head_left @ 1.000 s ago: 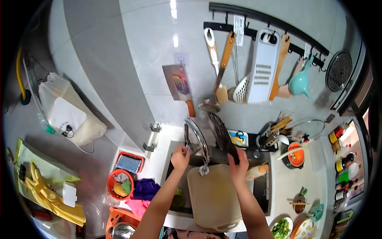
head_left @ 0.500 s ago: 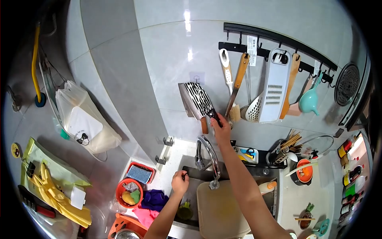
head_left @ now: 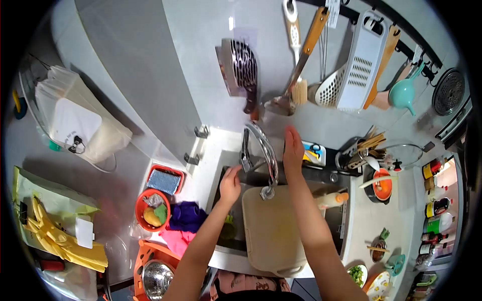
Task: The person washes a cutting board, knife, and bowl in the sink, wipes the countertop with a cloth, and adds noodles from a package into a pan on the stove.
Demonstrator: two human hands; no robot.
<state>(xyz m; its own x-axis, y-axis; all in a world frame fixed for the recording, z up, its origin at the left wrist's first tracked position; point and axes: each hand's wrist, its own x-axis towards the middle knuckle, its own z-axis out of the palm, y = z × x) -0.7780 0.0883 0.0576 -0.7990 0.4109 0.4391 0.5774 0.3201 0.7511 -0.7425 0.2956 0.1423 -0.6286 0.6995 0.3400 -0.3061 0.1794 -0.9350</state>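
Note:
My right hand (head_left: 293, 153) is raised near the wall, right of the curved chrome faucet (head_left: 269, 153), fingers stretched out and nothing in them. My left hand (head_left: 230, 186) hovers over the left part of the sink (head_left: 321, 186), close to the faucet's base, its fingers loosely bent and seemingly empty. Against the grey wall, above the faucet, a cleaver with a black-and-white patterned blade (head_left: 244, 65) stays up with its dark handle downward. A second blade (head_left: 224, 75) shows partly behind it. Below my hands a beige cutting board (head_left: 271, 231) lies across the sink.
A spatula (head_left: 307, 45), a grater (head_left: 362, 65) and a slotted spoon (head_left: 331, 86) hang on the right. A chopstick holder (head_left: 351, 155) and a bottle (head_left: 331, 200) stand right of the faucet. At left are a red basket (head_left: 141, 215) and a sponge tray (head_left: 182, 180).
My right hand has let go of the cleaver's handle and come down from it. My left hand has loosened from around a small dark object. The whole view has shifted downward.

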